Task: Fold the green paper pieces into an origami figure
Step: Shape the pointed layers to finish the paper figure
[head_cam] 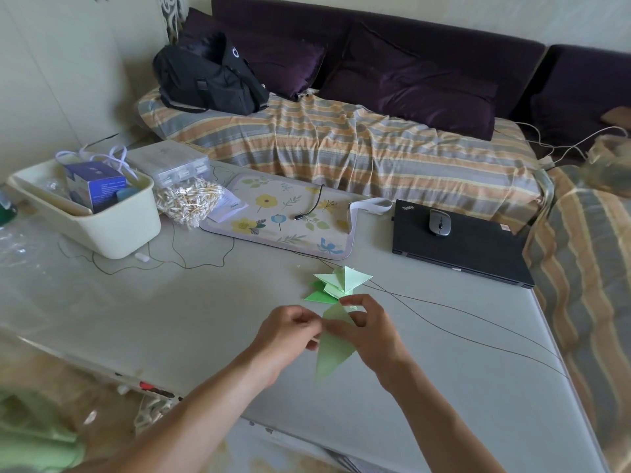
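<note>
Both pinching: left hand (285,331) and right hand (370,331) holding pale green folded paper (333,353) between them; folded green pieces (336,285) at twelve o'clock.

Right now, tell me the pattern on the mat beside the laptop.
Floral: yellow and blue flowers on cream mat, head view.

I'm holding a pale green paper piece (333,349); paler and brighter green folded pieces (336,285) are lying on the off-white table (205,319). The mat (283,216) is showing yellow and blue flowers on cream, the black laptop (471,244) is carrying a grey mouse (439,222). The sofa cover (341,145) is showing orange, grey and yellow stripes, dark purple cushions (409,87) and black bag (208,76) sitting on it, cream bin (112,227) holding a blue box (97,186).
</note>
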Motion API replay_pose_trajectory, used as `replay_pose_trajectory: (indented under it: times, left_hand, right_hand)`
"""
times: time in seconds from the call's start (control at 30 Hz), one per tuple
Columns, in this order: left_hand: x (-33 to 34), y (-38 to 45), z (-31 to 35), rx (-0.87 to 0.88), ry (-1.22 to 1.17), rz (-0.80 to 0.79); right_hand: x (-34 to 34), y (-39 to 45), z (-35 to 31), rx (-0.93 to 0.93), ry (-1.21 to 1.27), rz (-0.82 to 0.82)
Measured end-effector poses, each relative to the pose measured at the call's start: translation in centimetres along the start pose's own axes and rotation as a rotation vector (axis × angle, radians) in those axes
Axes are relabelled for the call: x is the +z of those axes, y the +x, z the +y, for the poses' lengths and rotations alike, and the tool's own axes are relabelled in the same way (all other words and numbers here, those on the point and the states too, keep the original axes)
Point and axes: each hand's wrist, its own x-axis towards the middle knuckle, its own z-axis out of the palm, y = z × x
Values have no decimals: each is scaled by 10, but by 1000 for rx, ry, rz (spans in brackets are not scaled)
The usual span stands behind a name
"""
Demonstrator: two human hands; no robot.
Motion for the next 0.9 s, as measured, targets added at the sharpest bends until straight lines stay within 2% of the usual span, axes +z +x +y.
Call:
replay_pose_trajectory:
  times: [0.13,0.3,0.63,0.9]
  left_hand:
    - [-2,2,1,27,-74,78]
    - [-6,4,-2,24,-181,214]
    - [-5,-1,8,-73,-418,141]
    - [-6,0,10,-116,-386,160]
  right_hand:
    - [2,-3,-2,-38,-36,-96]
    - [2,2,2,17,-1,-71]
    - [-1,8,6,-15,115,23]
    - [-1,6,3,-39,137,17]
